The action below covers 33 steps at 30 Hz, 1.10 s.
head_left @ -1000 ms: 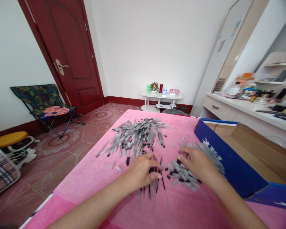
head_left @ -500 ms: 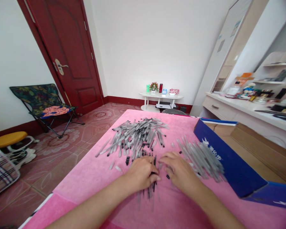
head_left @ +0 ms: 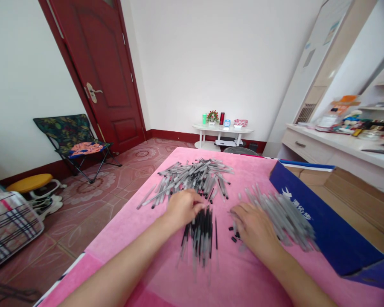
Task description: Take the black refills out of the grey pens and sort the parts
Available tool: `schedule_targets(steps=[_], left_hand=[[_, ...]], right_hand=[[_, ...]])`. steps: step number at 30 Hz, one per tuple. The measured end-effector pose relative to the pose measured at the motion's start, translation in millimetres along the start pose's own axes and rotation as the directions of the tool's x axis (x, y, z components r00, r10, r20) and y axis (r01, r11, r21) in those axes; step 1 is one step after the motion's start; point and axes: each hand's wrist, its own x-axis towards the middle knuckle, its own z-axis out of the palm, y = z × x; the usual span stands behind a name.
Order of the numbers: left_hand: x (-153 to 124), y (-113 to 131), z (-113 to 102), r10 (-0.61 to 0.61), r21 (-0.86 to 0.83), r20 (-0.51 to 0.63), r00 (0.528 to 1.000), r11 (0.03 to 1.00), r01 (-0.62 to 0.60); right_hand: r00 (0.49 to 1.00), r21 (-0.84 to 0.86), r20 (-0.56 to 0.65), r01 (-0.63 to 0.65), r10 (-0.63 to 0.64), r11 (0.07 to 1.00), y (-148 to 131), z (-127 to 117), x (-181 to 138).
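Note:
My left hand [head_left: 184,208] is closed in a pinch at the upper end of a bundle of black pen refills [head_left: 202,232] lying on the pink cloth [head_left: 153,273]. What its fingertips hold is too small to make out. Right of the bundle, my right hand [head_left: 254,224] is bent low over several small black caps [head_left: 233,238]; motion smears its fingers. Beyond my hands spreads a heap of translucent grey pen barrels [head_left: 192,175] with dark ends. More translucent barrels [head_left: 281,215] lie side by side to the right of my right hand.
An open blue cardboard box [head_left: 316,226] stands at the table's right side. Past the table are a low white stand [head_left: 222,129], a folding chair [head_left: 80,136] and a yellow stool [head_left: 30,183]. A white dresser [head_left: 310,145] stands at right.
My left hand has shifted up and left, uncovering more of the black refills. My right hand has moved right, away from the left hand, over the small caps. The view has turned slightly left.

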Motion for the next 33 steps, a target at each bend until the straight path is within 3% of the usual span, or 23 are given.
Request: schedule_targets(steps=[3, 6, 9, 14, 20, 22, 25, 27, 29, 31, 33], left_hand=[[10, -31, -19, -0.256, 0.14, 0.003, 0.967, 0.957, 0.253], [12, -53, -21, -0.38, 0.201, 0.032, 0.925, 0.909, 0.366], [11, -57, -8, -0.407, 0.197, 0.049, 0.912, 0.899, 0.391], [9, -40, 11, -0.444, 0.263, 0.052, 0.894, 0.87, 0.417], [8, -34, -2, -0.448, 0.252, 0.082, 0.89, 0.873, 0.417], [7, -30, -11, -0.408, 0.162, 0.112, 0.906, 0.907, 0.389], [4, -15, -21, -0.274, -0.244, 0.243, 0.93, 0.911, 0.332], [2, 0, -23, -0.165, -0.561, 0.337, 0.927, 0.755, 0.339], [0, 14, -22, -0.083, -0.757, 0.413, 0.907, 0.523, 0.392], [-3, 25, -18, -0.028, -0.827, 0.478, 0.878, 0.323, 0.461], [-5, 32, -13, 0.009, -0.829, 0.536, 0.844, 0.194, 0.524]], right_hand=[[0.993, -0.101, -0.042, -0.117, 0.113, 0.988, 22, 0, 1], [0.987, -0.126, -0.072, -0.151, 0.143, 0.98, 32, 3, 1], [0.988, -0.06, -0.095, -0.124, 0.118, 0.99, 26, 3, 1], [0.993, 0.05, -0.096, -0.065, 0.069, 0.997, 9, -5, 2], [0.992, 0.203, -0.108, -0.048, 0.071, 0.978, 4, -6, 3], [0.991, 0.341, -0.084, -0.069, 0.104, 0.937, 0, -5, 3], [0.984, 0.607, 0.018, -0.151, 0.176, 0.78, -10, -4, 4], [0.973, 0.763, 0.12, -0.218, 0.198, 0.609, -17, -4, 4], [0.96, 0.863, 0.198, -0.266, 0.197, 0.429, -24, -6, 4], [0.951, 0.915, 0.236, -0.286, 0.199, 0.284, -28, -9, 3], [0.945, 0.94, 0.252, -0.291, 0.208, 0.181, -30, -13, 2]])
